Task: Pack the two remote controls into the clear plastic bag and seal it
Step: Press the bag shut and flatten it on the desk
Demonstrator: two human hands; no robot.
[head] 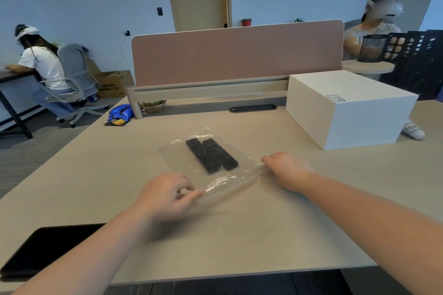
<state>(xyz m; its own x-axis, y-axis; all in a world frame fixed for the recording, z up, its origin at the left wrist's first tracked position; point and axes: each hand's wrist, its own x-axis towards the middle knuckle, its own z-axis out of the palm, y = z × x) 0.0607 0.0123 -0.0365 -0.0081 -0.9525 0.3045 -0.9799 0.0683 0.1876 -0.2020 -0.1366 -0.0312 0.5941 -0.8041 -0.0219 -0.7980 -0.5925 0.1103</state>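
Note:
Two black remote controls (211,154) lie side by side inside the clear plastic bag (177,155), which rests flat on the beige desk. The bag's near edge runs from lower left to upper right. My left hand (165,195) pinches the left end of that edge between thumb and fingers. My right hand (286,169) is closed on the right end of the same edge. Whether the bag's strip is pressed closed along its length I cannot tell.
A white box (347,108) stands at the right back of the desk (239,235). A black tablet (48,249) lies at the near left corner. A pink divider panel (237,52) bounds the far side, with blue snack packets (119,114) near it. Two people sit at other desks.

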